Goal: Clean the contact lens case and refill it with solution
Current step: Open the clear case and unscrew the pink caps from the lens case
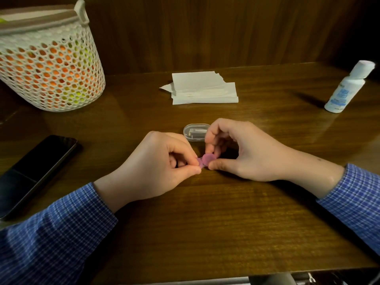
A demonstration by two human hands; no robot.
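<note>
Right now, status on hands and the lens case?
Left hand and right hand both pinching the purple lens case over the table. Solution bottle capped, far right. Nothing in the way.

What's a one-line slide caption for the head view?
Both hands, left and right, pinch a purple lens case over the wooden table; tissues and solution bottle behind.

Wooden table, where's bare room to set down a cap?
Bare wood lies between the white tissue stack and white solution bottle, and along the near edge between the sleeves. It is crowded around the purple lens case, both hands and the clear plastic box.
</note>
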